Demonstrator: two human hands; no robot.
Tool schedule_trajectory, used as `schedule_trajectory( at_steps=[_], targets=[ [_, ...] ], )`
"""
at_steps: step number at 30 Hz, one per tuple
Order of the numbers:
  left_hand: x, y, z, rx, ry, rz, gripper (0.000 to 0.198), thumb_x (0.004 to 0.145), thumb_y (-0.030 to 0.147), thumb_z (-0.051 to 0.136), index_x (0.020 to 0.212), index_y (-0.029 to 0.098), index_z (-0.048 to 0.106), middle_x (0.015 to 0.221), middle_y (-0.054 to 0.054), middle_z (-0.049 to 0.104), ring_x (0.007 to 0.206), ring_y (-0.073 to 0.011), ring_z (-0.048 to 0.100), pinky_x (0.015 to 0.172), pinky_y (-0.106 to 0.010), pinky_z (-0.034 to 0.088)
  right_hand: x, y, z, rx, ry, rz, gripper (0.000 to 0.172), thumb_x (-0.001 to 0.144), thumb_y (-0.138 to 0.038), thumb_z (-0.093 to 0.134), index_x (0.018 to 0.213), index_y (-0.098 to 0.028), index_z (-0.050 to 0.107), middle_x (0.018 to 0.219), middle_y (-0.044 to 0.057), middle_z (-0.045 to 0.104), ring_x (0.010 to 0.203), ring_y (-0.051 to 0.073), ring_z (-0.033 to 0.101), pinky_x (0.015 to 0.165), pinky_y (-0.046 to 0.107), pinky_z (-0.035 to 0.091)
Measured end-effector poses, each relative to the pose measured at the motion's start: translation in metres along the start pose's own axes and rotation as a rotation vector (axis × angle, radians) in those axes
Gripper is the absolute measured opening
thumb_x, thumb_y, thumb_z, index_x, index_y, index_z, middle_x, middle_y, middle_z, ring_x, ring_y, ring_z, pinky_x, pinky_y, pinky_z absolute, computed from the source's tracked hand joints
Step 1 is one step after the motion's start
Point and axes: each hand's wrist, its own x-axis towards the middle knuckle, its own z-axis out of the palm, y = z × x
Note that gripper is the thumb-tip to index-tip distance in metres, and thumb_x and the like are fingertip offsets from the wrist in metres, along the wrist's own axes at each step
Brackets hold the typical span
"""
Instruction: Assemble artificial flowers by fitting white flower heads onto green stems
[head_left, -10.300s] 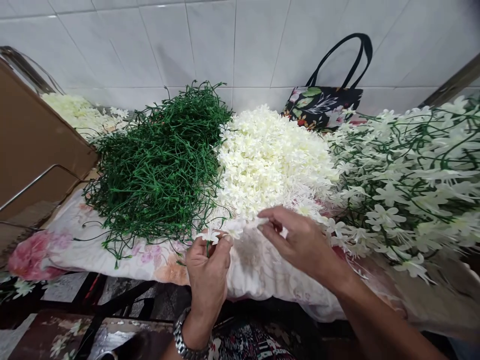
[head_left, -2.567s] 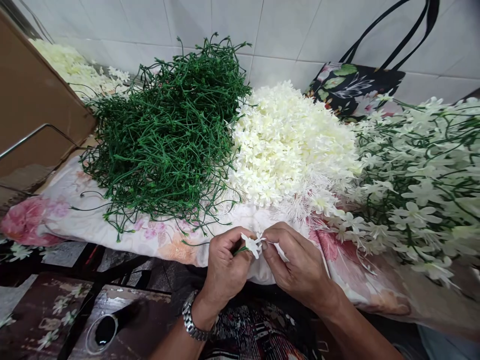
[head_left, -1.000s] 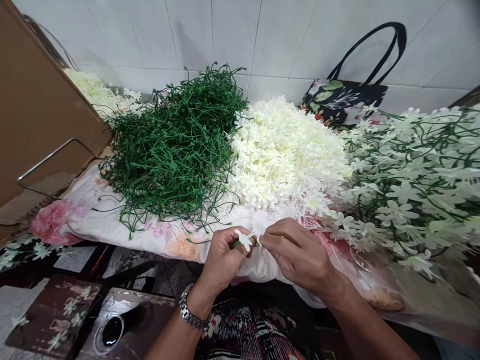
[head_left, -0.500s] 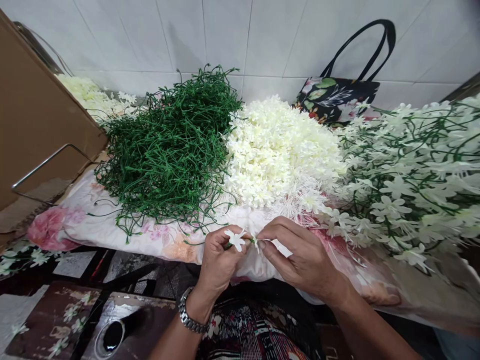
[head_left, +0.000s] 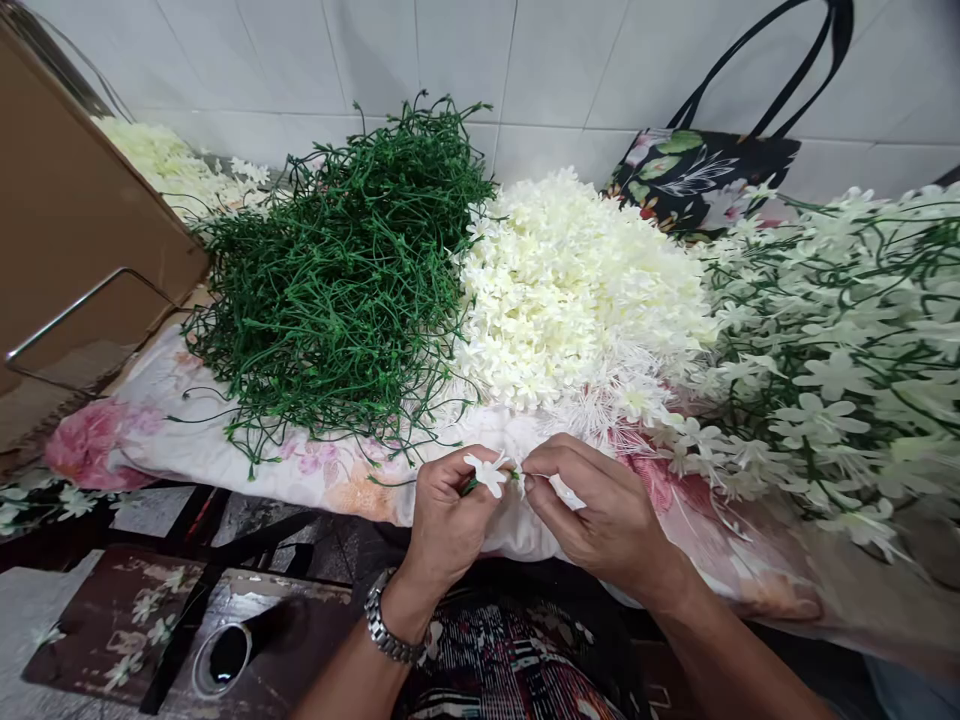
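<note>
My left hand [head_left: 455, 510] is closed around a green plastic flower stem, mostly covered by the fingers. On that stem a white artificial flower [head_left: 487, 474] shows above the thumb. My right hand [head_left: 592, 500] pinches at the stem's green tip [head_left: 516, 476], fingertips almost meeting those of the left. A small white flower piece [head_left: 565, 492] shows between its thumb and fingers, partly hidden. Beyond the hands lie a tangled heap of green stems [head_left: 337, 290] and a pile of loose cream-white blossoms [head_left: 562, 280].
Finished-looking white flower sprays [head_left: 832, 390] spread over the right side. A black floral bag [head_left: 705, 180] leans against the tiled wall. A cardboard box [head_left: 82, 200] stands at left. Below are a stool [head_left: 112, 620] and a cup of dark liquid [head_left: 223, 660]. Floral cloth [head_left: 292, 470] covers the work surface.
The view has shifted slightly, so the bag and sprays sit further right. Both hands keep their hold; the fingertips at the stem tip have moved only slightly.
</note>
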Motion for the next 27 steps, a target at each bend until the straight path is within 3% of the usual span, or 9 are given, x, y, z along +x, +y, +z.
schedule_trajectory(
  at_steps=[12,16,19,22,24,27],
  targets=[
    [0.002,0.007,0.001,0.07,-0.02,-0.046,0.004,0.061,0.015,0.059,0.058,0.014,0.062,0.051,0.004,0.051,0.049,-0.0079,0.041,0.048,-0.018,0.035,0.0,0.0,-0.002,-0.022,-0.068,0.041,0.016,0.083,-0.006,0.044,0.079,-0.017,0.055,0.065,0.002,0.056,0.061,0.012,0.053,0.054,0.024,0.045],
    [-0.003,0.014,-0.002,0.162,-0.152,-0.019,0.016,0.066,0.019,0.062,0.081,0.014,0.067,0.067,-0.002,0.061,0.06,-0.0128,0.052,0.057,-0.022,0.043,0.003,-0.002,-0.017,-0.002,-0.049,0.059,0.016,0.082,-0.006,0.044,0.078,-0.018,0.054,0.065,0.002,0.057,0.059,0.012,0.053,0.052,0.023,0.043],
    [-0.006,0.015,-0.007,0.206,-0.253,0.069,0.051,0.066,0.018,0.067,0.116,0.018,0.058,0.094,-0.007,0.065,0.077,-0.0168,0.057,0.07,-0.026,0.047,0.005,-0.004,-0.038,-0.11,-0.005,0.052,0.015,0.081,-0.005,0.046,0.076,-0.018,0.053,0.064,0.001,0.057,0.058,0.011,0.054,0.054,0.023,0.043],
    [-0.008,0.009,-0.01,0.248,-0.298,0.103,0.062,0.069,0.018,0.066,0.129,0.024,0.048,0.116,-0.009,0.059,0.095,-0.0204,0.058,0.088,-0.032,0.045,0.007,-0.003,-0.069,-0.311,0.053,0.068,0.015,0.08,-0.007,0.05,0.075,-0.02,0.052,0.066,0.0,0.058,0.06,0.012,0.056,0.054,0.023,0.043],
    [-0.007,0.004,-0.01,0.273,-0.297,0.124,0.057,0.072,0.018,0.064,0.127,0.026,0.05,0.115,-0.008,0.06,0.097,-0.0205,0.058,0.089,-0.033,0.045,0.009,-0.001,-0.096,-0.498,0.134,0.049,0.015,0.08,-0.008,0.052,0.073,-0.021,0.052,0.066,0.0,0.06,0.059,0.011,0.056,0.054,0.023,0.042],
    [-0.006,0.0,-0.005,0.298,-0.207,0.149,0.035,0.076,0.023,0.062,0.111,0.023,0.063,0.102,-0.006,0.064,0.085,-0.0182,0.061,0.08,-0.029,0.048,0.013,0.006,-0.147,-0.933,0.327,-0.022,0.014,0.078,-0.009,0.057,0.068,-0.019,0.056,0.065,0.002,0.063,0.06,0.011,0.058,0.053,0.023,0.041]
  ],
)
